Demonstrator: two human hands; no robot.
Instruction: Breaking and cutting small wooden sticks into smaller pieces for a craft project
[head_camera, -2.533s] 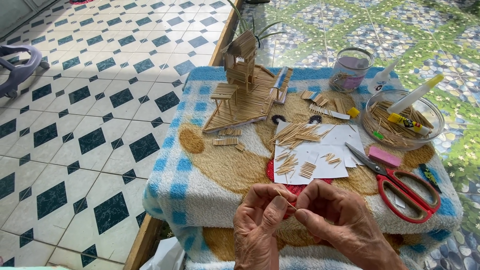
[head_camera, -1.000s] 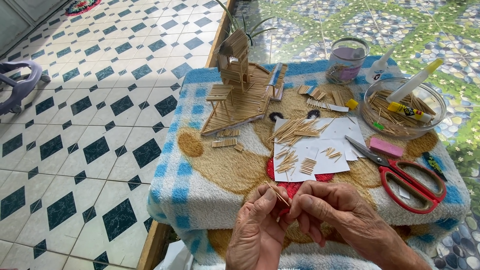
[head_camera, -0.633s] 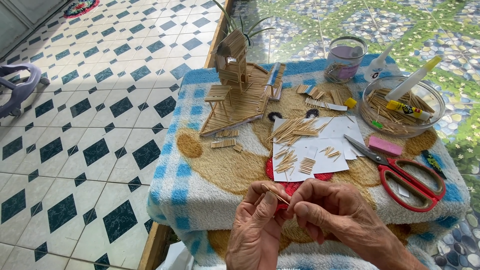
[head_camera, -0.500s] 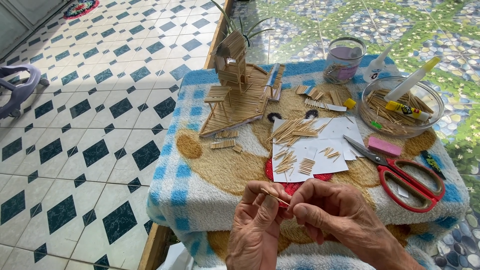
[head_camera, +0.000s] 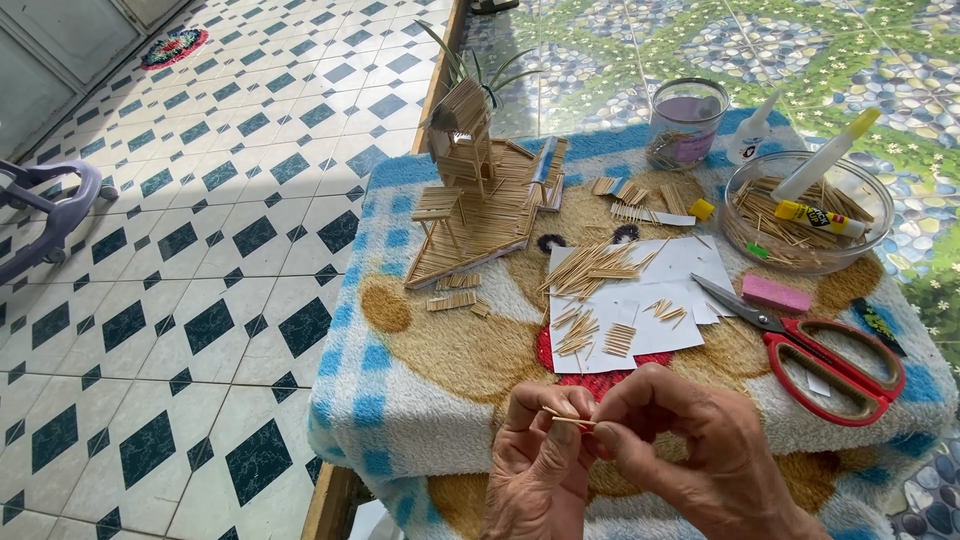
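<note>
At the bottom of the view my left hand (head_camera: 540, 465) and my right hand (head_camera: 690, 450) meet over the near edge of the cloth-covered table (head_camera: 400, 390). Both pinch a thin toothpick (head_camera: 570, 420) between their fingertips. Beyond them lie loose toothpick pieces (head_camera: 595, 270) on white paper sheets (head_camera: 650, 300). A small house model of toothpicks (head_camera: 475, 190) stands at the far left of the table.
Red-handled scissors (head_camera: 820, 355) lie at the right, next to a pink eraser (head_camera: 775, 293). A glass bowl (head_camera: 795, 210) holds sticks and glue bottles; a glass jar (head_camera: 685, 122) stands behind. Tiled floor lies left, with a purple stool (head_camera: 50, 215).
Both hands have stayed at the table's near edge with the toothpick between them; the fingers shifted slightly. The head camera has drifted a little.
</note>
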